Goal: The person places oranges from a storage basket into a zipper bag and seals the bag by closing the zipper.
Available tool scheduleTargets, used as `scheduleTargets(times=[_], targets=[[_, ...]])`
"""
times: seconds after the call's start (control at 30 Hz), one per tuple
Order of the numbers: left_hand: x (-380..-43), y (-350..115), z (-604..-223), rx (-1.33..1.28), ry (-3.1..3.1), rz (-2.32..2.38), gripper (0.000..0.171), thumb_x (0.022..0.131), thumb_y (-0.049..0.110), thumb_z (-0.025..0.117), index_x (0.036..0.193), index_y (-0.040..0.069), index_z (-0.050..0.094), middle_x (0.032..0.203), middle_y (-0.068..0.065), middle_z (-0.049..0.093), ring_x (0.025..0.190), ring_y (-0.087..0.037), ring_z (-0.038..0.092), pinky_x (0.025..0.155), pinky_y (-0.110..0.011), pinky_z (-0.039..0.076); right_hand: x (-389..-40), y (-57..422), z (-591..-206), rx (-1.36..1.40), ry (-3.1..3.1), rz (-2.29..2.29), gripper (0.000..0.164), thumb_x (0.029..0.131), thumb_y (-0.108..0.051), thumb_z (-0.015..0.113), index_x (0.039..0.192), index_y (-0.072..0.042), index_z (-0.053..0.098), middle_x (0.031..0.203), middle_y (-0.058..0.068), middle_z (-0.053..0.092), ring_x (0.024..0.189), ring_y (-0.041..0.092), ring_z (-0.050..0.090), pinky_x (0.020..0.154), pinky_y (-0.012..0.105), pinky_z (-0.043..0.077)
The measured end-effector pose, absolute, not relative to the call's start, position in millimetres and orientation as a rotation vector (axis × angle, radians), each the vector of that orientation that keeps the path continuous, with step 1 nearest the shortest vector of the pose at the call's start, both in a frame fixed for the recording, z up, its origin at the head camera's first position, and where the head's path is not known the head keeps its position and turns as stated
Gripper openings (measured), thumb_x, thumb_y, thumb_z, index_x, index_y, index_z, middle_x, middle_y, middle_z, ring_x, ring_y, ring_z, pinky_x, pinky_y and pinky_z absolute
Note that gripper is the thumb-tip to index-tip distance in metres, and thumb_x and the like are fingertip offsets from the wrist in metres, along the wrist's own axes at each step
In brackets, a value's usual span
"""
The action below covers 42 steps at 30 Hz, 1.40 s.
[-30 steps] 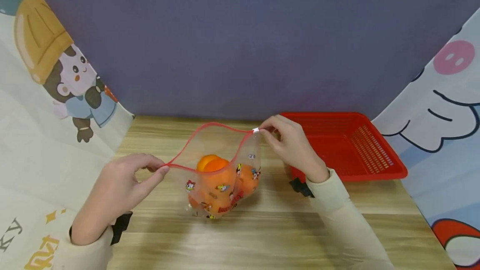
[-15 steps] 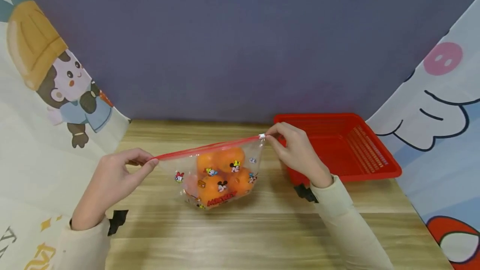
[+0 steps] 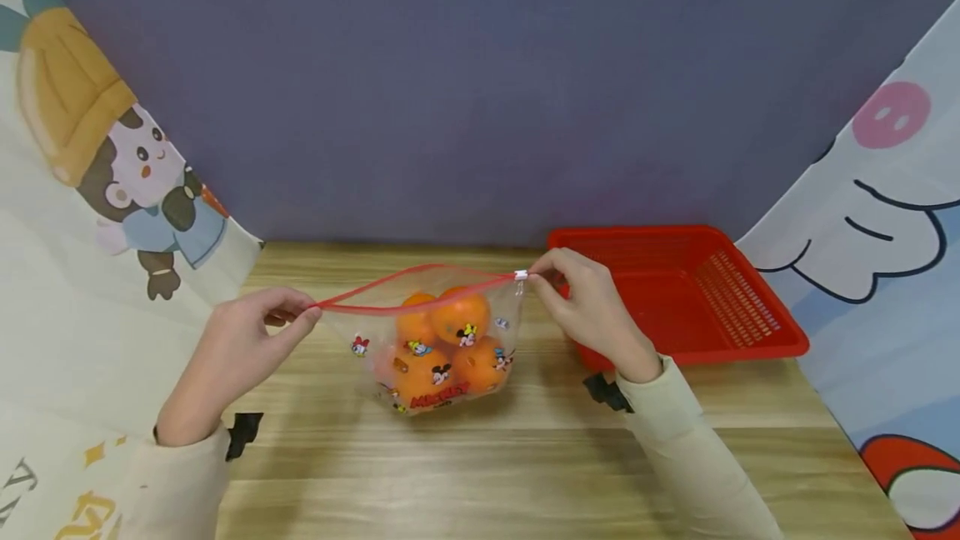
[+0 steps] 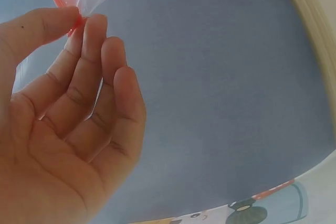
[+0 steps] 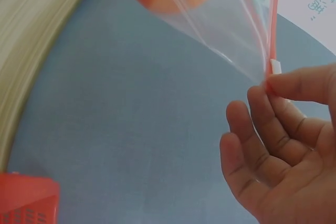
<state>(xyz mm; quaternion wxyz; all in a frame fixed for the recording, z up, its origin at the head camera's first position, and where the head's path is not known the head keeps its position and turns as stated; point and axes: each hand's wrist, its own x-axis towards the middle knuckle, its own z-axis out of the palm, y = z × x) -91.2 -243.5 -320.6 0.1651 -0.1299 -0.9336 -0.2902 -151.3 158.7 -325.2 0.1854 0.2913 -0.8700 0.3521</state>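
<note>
A clear zip bag (image 3: 367,327) with a red rim and cartoon prints hangs between my two hands, several oranges (image 3: 423,369) inside it. My left hand (image 3: 243,348) pinches the left corner of the red rim between thumb and fingers. At the other corner my right hand (image 3: 592,307) pinches the rim's end, close beside the white slider (image 3: 521,275). The bag's mouth gapes a little between the corners. In the left wrist view the thumb presses the red strip (image 4: 79,22) against the index finger. In the right wrist view the slider sits just above my thumb.
A red plastic basket (image 3: 678,315) with slotted sides stands at the right rear of the wooden table (image 3: 525,473). A grey-blue panel (image 3: 480,90) rises behind the table. Cartoon-printed cloths (image 3: 75,273) border both sides.
The bag's wide mouth narrowed to nearly a straight line, then parted slightly again. Both hands moved a little, keeping hold of the corners; the oranges now show through the bag's front.
</note>
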Motion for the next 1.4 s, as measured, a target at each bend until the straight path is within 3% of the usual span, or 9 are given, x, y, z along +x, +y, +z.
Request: scheduleTargets(times=[0.2, 0.33, 0.7, 0.83, 0.97, 1.2, 1.4], targets=[[-93, -238, -317, -0.409, -2.618, -0.809, 0.012, 0.093, 0.019, 0.069, 0.104, 0.015, 0.074, 0.092, 0.005, 0.071, 0.082, -0.016, 0.067, 0.073, -0.031, 0.05, -149, 159, -321, 0.81, -2.415, 1.009, 0.009, 0.09, -0.006, 0.073, 0.096, -0.011, 0.067, 0.093, -0.003, 0.065, 0.081, 0.012, 0.062, 0.072, 0.034, 0.054], [-92, -224, -303, -0.464, -2.529, -0.738, 0.016, 0.093, 0.018, 0.07, 0.107, 0.012, 0.073, 0.098, 0.001, 0.071, 0.088, -0.018, 0.065, 0.074, -0.037, 0.048, -147, 158, -320, 0.825, -2.404, 1.011, 0.007, 0.092, -0.009, 0.072, 0.097, -0.011, 0.068, 0.093, -0.004, 0.064, 0.08, 0.01, 0.06, 0.071, 0.032, 0.053], [-108, -106, -233, -1.005, -2.463, -0.38, 0.021, 0.088, 0.021, 0.077, 0.105, 0.008, 0.076, 0.093, -0.003, 0.071, 0.078, -0.022, 0.062, 0.067, -0.037, 0.053, -147, 156, -319, 0.82, -2.405, 1.003, 0.006, 0.091, -0.01, 0.072, 0.096, -0.011, 0.068, 0.089, -0.004, 0.063, 0.072, 0.01, 0.056, 0.064, 0.033, 0.051], [-120, -72, -234, -1.042, -2.588, -0.285, 0.022, 0.091, 0.025, 0.074, 0.107, 0.009, 0.077, 0.089, -0.003, 0.069, 0.071, -0.019, 0.058, 0.062, -0.032, 0.049, -148, 154, -319, 0.829, -2.395, 1.025, 0.006, 0.091, -0.009, 0.072, 0.096, -0.01, 0.068, 0.088, -0.003, 0.063, 0.07, 0.011, 0.055, 0.062, 0.031, 0.051], [-135, -52, -245, -1.062, -2.686, -0.266, 0.015, 0.094, 0.024, 0.071, 0.099, 0.011, 0.077, 0.079, 0.001, 0.064, 0.066, -0.016, 0.054, 0.058, -0.029, 0.046, -148, 151, -319, 0.848, -2.383, 1.032, 0.005, 0.092, -0.01, 0.072, 0.095, -0.01, 0.067, 0.087, -0.002, 0.062, 0.069, 0.01, 0.055, 0.061, 0.03, 0.051], [-146, -44, -256, -1.041, -2.712, -0.323, 0.014, 0.095, 0.023, 0.069, 0.087, 0.015, 0.077, 0.074, 0.005, 0.061, 0.06, -0.012, 0.052, 0.056, -0.027, 0.044, -147, 149, -321, 0.865, -2.376, 1.016, 0.002, 0.092, -0.009, 0.07, 0.094, -0.009, 0.068, 0.087, -0.002, 0.063, 0.07, 0.009, 0.054, 0.062, 0.029, 0.05], [-146, -44, -257, -1.049, -2.722, -0.35, 0.012, 0.095, 0.022, 0.07, 0.091, 0.014, 0.079, 0.076, 0.004, 0.065, 0.061, -0.01, 0.053, 0.056, -0.025, 0.046, -146, 150, -320, 0.871, -2.376, 1.021, 0.002, 0.092, -0.01, 0.07, 0.093, -0.009, 0.069, 0.088, -0.002, 0.064, 0.07, 0.009, 0.056, 0.063, 0.028, 0.051]])
